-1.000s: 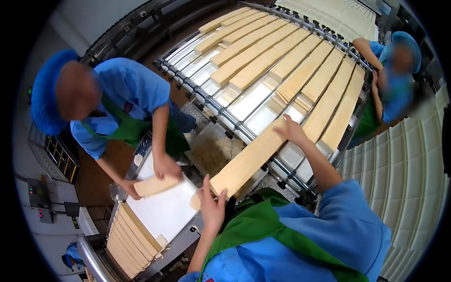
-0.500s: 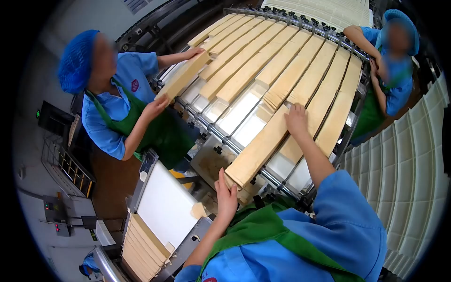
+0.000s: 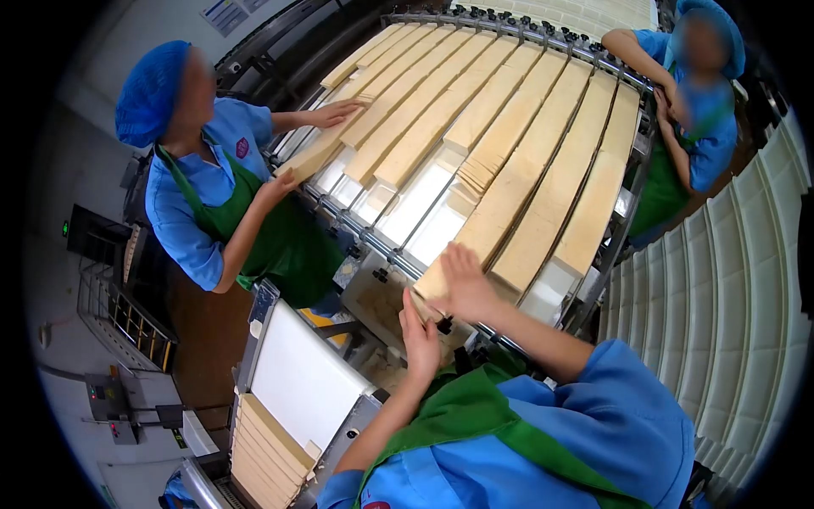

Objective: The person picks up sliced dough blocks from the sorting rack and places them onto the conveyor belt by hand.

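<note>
The right hand [image 3: 468, 287] has come down, open (and blurred), beside the left hand [image 3: 419, 339], cupped against the near end of the slab [image 3: 500, 208], seemingly mostly settled on the rack [image 3: 415, 204].

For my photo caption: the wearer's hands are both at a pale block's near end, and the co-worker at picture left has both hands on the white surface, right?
Not quite: the head view shows that co-worker's hands on another pale block, on the metal rack. The wearer's left hand and right hand are indeed both at their block's near end.
</note>
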Tool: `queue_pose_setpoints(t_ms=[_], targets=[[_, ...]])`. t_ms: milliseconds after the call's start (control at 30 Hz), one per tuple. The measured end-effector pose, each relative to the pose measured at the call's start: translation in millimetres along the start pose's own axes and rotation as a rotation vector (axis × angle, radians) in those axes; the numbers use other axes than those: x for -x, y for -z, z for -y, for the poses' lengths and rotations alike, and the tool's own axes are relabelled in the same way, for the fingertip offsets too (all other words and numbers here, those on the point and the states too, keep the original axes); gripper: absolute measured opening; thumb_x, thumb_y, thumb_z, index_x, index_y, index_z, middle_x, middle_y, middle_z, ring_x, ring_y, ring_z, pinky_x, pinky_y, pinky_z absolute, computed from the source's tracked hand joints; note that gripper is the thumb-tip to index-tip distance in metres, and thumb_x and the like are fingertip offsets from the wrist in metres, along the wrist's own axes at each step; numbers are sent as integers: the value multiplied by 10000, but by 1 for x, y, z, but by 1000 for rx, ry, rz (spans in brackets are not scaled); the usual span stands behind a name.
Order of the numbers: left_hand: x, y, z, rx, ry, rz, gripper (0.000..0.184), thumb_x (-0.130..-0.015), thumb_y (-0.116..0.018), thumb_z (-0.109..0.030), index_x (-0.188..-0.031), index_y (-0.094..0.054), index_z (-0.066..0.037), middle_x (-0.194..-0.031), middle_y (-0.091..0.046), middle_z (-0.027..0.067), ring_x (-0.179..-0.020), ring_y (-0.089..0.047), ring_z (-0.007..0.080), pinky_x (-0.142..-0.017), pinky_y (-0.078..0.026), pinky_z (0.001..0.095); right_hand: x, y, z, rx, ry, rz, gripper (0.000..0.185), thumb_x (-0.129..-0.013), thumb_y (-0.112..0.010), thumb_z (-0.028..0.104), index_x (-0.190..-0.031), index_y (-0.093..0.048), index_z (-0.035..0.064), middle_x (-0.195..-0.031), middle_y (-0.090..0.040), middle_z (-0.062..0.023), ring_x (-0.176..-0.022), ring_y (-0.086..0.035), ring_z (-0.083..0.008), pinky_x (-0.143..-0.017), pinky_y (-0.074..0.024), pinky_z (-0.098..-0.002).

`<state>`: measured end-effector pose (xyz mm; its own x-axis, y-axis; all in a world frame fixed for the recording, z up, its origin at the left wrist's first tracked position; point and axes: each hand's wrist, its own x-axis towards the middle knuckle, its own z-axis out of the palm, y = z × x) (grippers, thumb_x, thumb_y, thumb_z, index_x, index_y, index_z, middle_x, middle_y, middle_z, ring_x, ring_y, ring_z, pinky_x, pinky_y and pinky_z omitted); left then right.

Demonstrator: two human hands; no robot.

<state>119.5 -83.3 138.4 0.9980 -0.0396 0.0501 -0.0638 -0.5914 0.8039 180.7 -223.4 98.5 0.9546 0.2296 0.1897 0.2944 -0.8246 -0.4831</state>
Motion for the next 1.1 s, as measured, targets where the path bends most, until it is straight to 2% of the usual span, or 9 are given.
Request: queue_pose_setpoints(t_ms=[233, 300, 400, 433, 533, 633, 867, 1000, 1100], targets=[[4, 0, 9, 115, -47, -42, 689, -816, -460, 89, -1443, -208, -46, -1258, -413, 215, -1099, -497, 321, -934, -402, 374, 13, 8, 19, -236, 4, -94, 785, -727, -695, 318, -1313, -353, -76, -1318, -411, -264, -1287, -332, -402, -1109, -226, -450], [7, 12, -2, 293, 30, -5, 705, -790, -425, 114, -1442, -205, -35, -1346, -369, 217, -1192, -446, 294, -992, -363, 355, 21, 15, 20, -571, -77, -62, 775, -720, -708, 268, -1341, -350, -27, -1315, -427, -230, -1253, -386, -375, -1072, -293, -427], [6, 34, 14, 362, 42, -38, 726, -729, -389, 104, -1427, -222, -6, -1393, -329, 224, -1276, -368, 298, -1079, -252, 347, 38, 43, 19, -618, -97, -101, 745, -736, -686, 276, -1348, -353, 10, -1322, -426, -210, -1233, -403, -357, -1052, -311, -417], [4, 39, 33, 290, 49, -73, 735, -709, -381, 95, -1421, -230, -4, -1386, -332, 227, -1283, -361, 310, -1093, -230, 354, 50, 48, 10, -533, -66, -184, 752, -747, -677, 269, -1368, -338, 16, -1320, -434, -196, -1219, -423, -352, -1039, -334, -399], [12, 58, 79, 10, 255, -30, 675, -821, -493, 6, -1431, -207, -35, -1326, -311, 234, -1164, -450, 349, -1012, -353, 395, 83, 82, -24, -419, -67, -245, 799, -710, -711, 238, -1380, -340, 11, -1331, -430, -205, -1234, -418, -359, -1040, -340, -398], [33, 70, 119, -195, 242, 14, 694, -847, -599, -129, -1430, -226, -70, -1300, -315, 224, -1046, -517, 305, -919, -435, 394, 119, 109, -63, -299, -155, -253, 810, -672, -726, 165, -1369, -348, 1, -1293, -449, -219, -1202, -445, -363, -1024, -358, -393], [73, 48, 147, -76, 266, 192, 674, -827, -629, -120, -1406, -286, -74, -1266, -365, 194, -969, -553, 265, -841, -489, 359, 134, 86, -93, 272, -325, -272, 796, -663, -743, 105, -1343, -352, -34, -1382, -352, -208, -1289, -325, -391, -1047, -304, -458], [78, 50, 145, 82, 291, 232, 582, -857, -602, -99, -1373, -337, -62, -1241, -372, 191, -990, -570, 257, -820, -497, 333, 125, 80, -85, 432, -493, -242, 843, -699, -751, 236, -1355, -313, -63, -1456, -251, -229, -1364, -214, -391, -1091, -201, -517], [91, 54, 163, 150, 319, 205, 472, -889, -577, -105, -1328, -412, -58, -1166, -497, 168, -991, -597, 246, -814, -494, 320, 122, 79, -99, 462, -524, -84, 891, -727, -726, 308, -1385, -257, -71, -1479, -205, -236, -1386, -168, -383, -1101, -181, -519]])
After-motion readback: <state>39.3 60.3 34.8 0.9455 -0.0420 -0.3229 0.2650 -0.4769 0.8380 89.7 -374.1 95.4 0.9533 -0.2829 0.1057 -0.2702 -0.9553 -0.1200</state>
